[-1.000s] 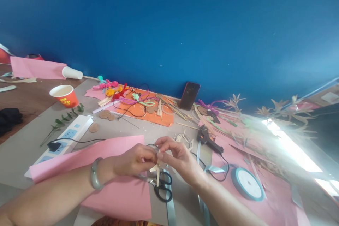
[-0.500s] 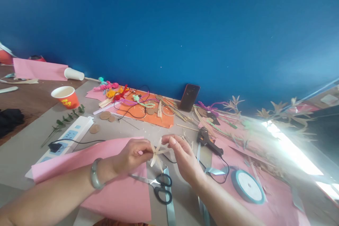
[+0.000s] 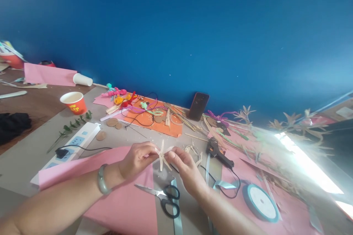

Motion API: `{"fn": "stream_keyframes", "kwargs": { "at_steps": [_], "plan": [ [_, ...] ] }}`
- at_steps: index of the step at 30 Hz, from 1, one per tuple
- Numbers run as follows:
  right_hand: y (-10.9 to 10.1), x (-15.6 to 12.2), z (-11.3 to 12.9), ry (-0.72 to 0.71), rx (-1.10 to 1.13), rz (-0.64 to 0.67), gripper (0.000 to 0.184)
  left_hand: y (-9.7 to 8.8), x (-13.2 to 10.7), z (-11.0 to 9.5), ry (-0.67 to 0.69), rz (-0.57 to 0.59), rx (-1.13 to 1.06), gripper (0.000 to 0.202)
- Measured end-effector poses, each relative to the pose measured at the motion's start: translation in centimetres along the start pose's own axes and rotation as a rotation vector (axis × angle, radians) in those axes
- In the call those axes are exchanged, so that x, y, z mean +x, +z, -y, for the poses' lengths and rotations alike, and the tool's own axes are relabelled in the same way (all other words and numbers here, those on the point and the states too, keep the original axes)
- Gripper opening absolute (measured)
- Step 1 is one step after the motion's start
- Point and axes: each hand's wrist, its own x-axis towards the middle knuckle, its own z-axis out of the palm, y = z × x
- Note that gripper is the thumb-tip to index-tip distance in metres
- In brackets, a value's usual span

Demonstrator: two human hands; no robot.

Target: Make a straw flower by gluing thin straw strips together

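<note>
Blue wall (image 3: 176, 25), filling the upper half; below it, the grey tabletop (image 3: 193, 216), cluttered along its far edge; pink sheet (image 3: 129, 205), at the near left, beneath the left forearm; left hand (image 3: 136, 161) and right hand (image 3: 189, 169), facing each other above the table; white power strip (image 3: 82, 135), left of the hands, a black plug seated in it; ribbon reel (image 3: 261, 203), lying flat at right; black glue gun (image 3: 219, 153), just beyond the right hand; scissors (image 3: 162, 193), blades over the pink sheet's edge, handles across a pale blue ribbon (image 3: 178, 224); smallest, the pale star-shaped piece (image 3: 161, 155), raised between the hands, one point pinched by the left thumb and fingers, another by the right.
</note>
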Motion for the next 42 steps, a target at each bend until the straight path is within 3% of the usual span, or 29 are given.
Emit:
{"fn": "stream_keyframes", "kwargs": {
  "at_steps": [3,8,14,18,23,29,34,42],
  "plan": [
    [0.1,0.1,-0.4,0.049,-0.01,0.045,0.04,0.0,0.1,-0.1,0.005,-0.009,0.018,0.019],
    [0.3,0.4,-1.1,0.06,-0.014,0.005,0.044,0.2,0.2,-0.3,0.002,-0.039,0.039,0.023],
    [-0.9,1.3,-1.1,-0.128,-0.024,-0.186,0.042,0.4,1.2,0.3,-0.066,-0.189,0.033,0.023],
    [-1.8,1.1,-0.7,-0.178,-0.066,-0.265,0.036,-0.2,2.6,0.5,-0.043,-0.24,0.035,0.021],
    [-2.0,1.4,0.2,-0.2,-0.158,-0.185,0.03,-0.7,4.8,0.5,-0.03,-0.266,-0.001,0.021],
    [-2.3,4.5,1.2,-0.301,-0.286,-0.185,0.037,-0.2,7.2,1.1,-0.194,-0.384,-0.202,0.029],
    [-1.9,6.5,1.1,-0.371,-0.455,-0.187,0.03,-0.3,7.2,0.8,-0.228,-0.385,-0.248,0.027],
    [-0.7,7.7,0.0,-0.392,-0.472,-0.107,0.021,-0.2,6.6,1.5,-0.269,-0.315,-0.346,0.026]
  ]
}}
